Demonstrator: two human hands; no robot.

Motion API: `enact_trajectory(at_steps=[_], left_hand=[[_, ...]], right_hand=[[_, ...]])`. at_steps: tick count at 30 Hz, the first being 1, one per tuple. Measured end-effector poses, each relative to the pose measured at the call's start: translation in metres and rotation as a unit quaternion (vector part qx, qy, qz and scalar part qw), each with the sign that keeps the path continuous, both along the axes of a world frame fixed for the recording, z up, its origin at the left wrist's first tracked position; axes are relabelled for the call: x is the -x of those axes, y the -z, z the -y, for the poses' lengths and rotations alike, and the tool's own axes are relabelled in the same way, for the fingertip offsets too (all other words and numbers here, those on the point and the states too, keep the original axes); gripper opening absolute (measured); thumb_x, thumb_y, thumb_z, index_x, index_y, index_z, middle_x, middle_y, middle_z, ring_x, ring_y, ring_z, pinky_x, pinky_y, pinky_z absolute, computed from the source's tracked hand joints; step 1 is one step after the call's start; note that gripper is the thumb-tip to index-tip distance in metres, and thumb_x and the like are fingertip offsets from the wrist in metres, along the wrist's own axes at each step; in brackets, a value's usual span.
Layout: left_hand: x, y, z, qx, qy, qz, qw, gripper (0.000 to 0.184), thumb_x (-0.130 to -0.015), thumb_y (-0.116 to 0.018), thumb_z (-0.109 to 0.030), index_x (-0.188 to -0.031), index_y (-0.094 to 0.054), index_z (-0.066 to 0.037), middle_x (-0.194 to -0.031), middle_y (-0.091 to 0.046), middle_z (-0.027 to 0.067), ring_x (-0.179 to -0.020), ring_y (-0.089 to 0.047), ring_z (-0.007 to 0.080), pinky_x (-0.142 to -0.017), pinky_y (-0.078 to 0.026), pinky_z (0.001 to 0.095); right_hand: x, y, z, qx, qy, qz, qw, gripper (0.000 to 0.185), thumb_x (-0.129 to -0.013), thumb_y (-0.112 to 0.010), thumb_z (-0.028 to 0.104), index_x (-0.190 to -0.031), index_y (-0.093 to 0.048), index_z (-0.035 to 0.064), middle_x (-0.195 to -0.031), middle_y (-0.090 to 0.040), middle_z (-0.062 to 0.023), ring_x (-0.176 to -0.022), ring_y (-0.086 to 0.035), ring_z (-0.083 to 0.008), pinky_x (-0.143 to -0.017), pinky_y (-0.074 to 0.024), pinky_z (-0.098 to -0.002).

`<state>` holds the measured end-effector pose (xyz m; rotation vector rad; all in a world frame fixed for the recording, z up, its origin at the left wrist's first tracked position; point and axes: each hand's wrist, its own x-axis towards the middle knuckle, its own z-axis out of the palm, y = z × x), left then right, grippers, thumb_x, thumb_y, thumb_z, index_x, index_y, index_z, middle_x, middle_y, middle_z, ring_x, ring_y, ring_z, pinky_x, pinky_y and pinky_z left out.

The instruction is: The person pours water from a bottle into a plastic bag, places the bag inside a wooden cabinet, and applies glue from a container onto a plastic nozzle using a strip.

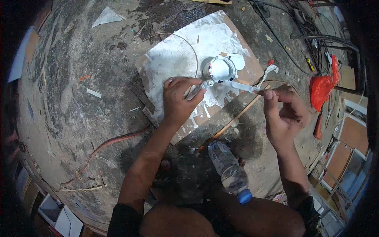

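My left hand (pixel 181 94) is closed around a small clear bottle (pixel 206 84) with a narrow open-looking neck, tilted toward the right. My right hand (pixel 285 112) pinches the end of a thin flat stick (pixel 239 85) coated in white, which points left toward the bottle's neck. Whether the stick touches the neck I cannot tell. Just beyond both stands an open can (pixel 222 69) with white contents that look like paint. Beside it lies a round white lid-like disc (pixel 237 61). They rest on a cardboard sheet (pixel 173 51) smeared with white.
A clear plastic bottle (pixel 233 177) with a blue cap lies by my legs. A wooden strip (pixel 241 114) lies across the cardboard's near edge. To the right are a red plastic bag (pixel 321 91), a screwdriver (pixel 310 64) and tangled black cables (pixel 312 27).
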<state>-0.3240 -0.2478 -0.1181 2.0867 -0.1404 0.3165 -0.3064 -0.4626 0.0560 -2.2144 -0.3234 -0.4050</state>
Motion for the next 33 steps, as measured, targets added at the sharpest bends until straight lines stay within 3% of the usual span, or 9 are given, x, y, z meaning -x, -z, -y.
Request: enact_trajectory(at_steps=[33], left_hand=[[-0.0006, -0.0022, 0.0002, -0.003, 0.002, 0.0, 1.0, 0.03, -0.073, -0.086, -0.013, -0.099, -0.072, -0.014, -0.1, -0.074, 0.0035, -0.099, -0.067, 0.0243, -0.096, -0.041, 0.0407]], right_hand=[[0.0023, -0.0028, 0.0005, 0.008, -0.009, 0.001, 1.0, 0.007, -0.081, -0.077, -0.003, -0.08, -0.071, -0.0048, -0.073, -0.07, -0.0119, -0.064, -0.065, -0.0166, -0.062, -0.0484, -0.0271]])
